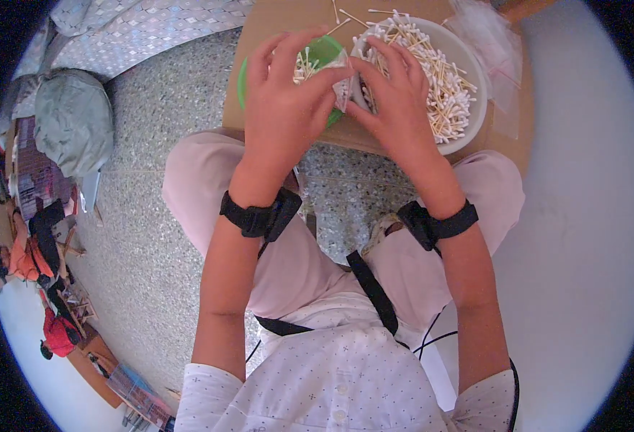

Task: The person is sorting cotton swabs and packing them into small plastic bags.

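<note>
My left hand (281,97) is over a green bowl (242,83) with some cotton swabs (304,68) in it. Its thumb and forefinger pinch a small clear plastic bag (342,92). From the other side my right hand (401,97) holds the same bag between thumb and forefinger, beside a white bowl (481,108) heaped with cotton swabs (443,90). The fingers partly cover the bag, so I cannot tell what is inside it.
Both bowls stand on a brown board (363,137) over my knees. Loose swabs (342,14) lie at its far edge. Clear plastic bags (500,65) lie right of the white bowl. A grey-green bag (75,122) is on the left, with people (29,252) farther off.
</note>
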Tool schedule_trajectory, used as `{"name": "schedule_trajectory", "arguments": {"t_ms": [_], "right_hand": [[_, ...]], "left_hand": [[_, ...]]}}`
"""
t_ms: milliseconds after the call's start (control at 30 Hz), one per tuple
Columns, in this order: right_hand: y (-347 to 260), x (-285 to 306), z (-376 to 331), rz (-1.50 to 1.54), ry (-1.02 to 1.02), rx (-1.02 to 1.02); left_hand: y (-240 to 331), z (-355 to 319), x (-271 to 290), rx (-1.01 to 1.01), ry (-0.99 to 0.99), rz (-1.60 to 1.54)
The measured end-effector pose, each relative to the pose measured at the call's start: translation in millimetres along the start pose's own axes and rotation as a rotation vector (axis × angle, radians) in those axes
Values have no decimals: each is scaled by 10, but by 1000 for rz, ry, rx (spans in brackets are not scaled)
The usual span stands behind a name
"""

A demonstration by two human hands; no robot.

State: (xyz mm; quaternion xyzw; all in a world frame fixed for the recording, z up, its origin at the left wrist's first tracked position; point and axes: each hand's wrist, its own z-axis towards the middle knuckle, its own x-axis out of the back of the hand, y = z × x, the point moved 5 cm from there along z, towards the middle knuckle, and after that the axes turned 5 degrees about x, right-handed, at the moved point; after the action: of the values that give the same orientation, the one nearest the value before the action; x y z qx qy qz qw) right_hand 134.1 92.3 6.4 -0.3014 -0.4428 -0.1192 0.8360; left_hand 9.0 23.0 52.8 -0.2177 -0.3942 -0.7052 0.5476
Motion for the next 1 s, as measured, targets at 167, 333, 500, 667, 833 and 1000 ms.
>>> {"name": "schedule_trajectory", "arguments": {"t_ms": [167, 333, 500, 667, 833, 1000], "right_hand": [[1, 6, -2, -14, -1, 7], [16, -15, -7, 9, 5, -2], [19, -4, 47, 10, -6, -16], [66, -49, 105, -43, -10, 2], [76, 11, 176, 17, 15, 35], [367, 276, 295, -120, 61, -17]], "left_hand": [[-1, -30, -99, 43, -66, -5], [-37, -26, -56, 44, -24, 27], [-70, 30, -25, 22, -52, 52], [-92, 77, -149, 83, -124, -58], [-294, 143, 13, 178, 120, -97], [-356, 148, -37, 204, 176, -107]]}}
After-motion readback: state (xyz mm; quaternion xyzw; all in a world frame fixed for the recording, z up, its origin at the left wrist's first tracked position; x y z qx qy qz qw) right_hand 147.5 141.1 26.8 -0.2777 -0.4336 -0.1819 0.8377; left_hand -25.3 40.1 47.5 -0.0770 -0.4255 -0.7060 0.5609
